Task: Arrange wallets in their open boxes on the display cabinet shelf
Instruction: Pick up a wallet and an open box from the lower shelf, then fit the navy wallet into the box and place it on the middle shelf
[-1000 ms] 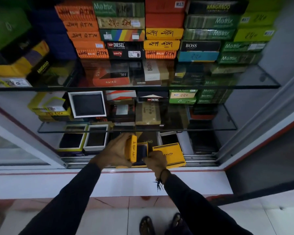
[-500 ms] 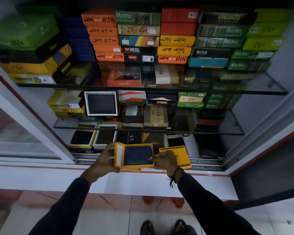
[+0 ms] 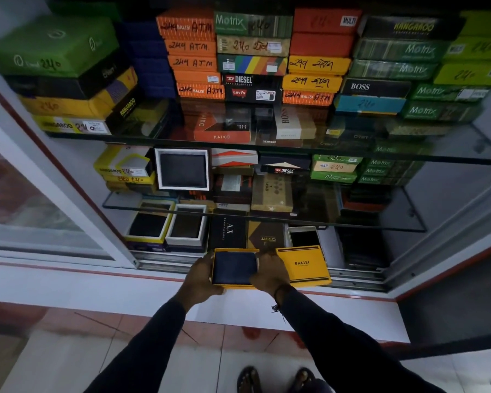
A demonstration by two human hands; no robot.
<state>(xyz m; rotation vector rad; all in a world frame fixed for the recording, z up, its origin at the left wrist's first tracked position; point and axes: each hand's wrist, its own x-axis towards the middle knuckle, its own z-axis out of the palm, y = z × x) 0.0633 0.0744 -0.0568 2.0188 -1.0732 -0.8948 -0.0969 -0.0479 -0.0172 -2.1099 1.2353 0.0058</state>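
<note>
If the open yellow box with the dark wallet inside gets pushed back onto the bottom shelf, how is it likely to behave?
The shallow open yellow cardboard box sits low and flat, so it will probably slide rather than tip. The dark navy wallet lies loose inside with no lid, so a tilt might spill it. The left hand and right hand grip opposite sides, suggesting it is light.

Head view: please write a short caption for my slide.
Both hands, left hand and right hand, hold an open yellow box with a dark wallet at the cabinet's bottom shelf, beside its Balisi lid.
</note>
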